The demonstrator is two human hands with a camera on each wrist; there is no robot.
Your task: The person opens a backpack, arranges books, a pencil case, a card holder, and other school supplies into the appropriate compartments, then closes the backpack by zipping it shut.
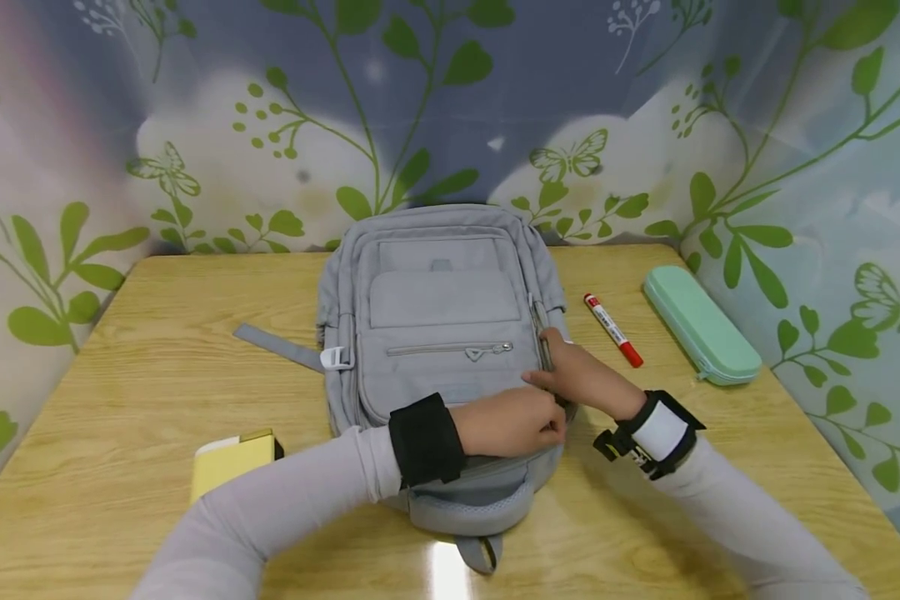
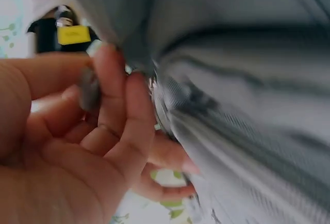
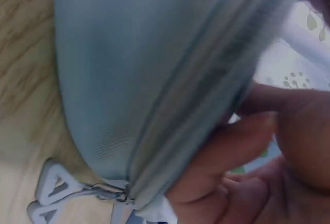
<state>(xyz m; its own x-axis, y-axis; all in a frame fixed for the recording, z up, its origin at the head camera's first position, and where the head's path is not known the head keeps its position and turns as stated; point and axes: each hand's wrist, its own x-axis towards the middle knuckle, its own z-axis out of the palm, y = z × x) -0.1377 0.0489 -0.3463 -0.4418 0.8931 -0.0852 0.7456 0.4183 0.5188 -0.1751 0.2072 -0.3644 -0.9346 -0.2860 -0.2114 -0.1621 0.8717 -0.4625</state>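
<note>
A grey backpack [image 1: 444, 300] lies on its back on the table, its top handle [image 1: 472, 510] toward the person. My left hand [image 1: 512, 423] is at the bag's right side near the top, pinching a small grey zipper pull [image 2: 88, 91] between thumb and fingers. Beside it, the zipper track [image 2: 232, 121] runs along an open edge of the bag. Farther up the same side, my right hand [image 1: 588, 377] grips the fabric edge next to the zipper [image 3: 206, 87]. Two triangular zipper pulls [image 3: 54, 185] hang at that zipper's end in the right wrist view.
To the right lie a red-and-white marker [image 1: 612, 329] and a mint green zip case [image 1: 701, 325]. A yellow object [image 1: 232, 467] with a white edge sits at the left, partly behind the left sleeve. A grey strap [image 1: 277, 347] sticks out left. Printed curtains [image 1: 450, 100] surround the table [image 1: 157, 358].
</note>
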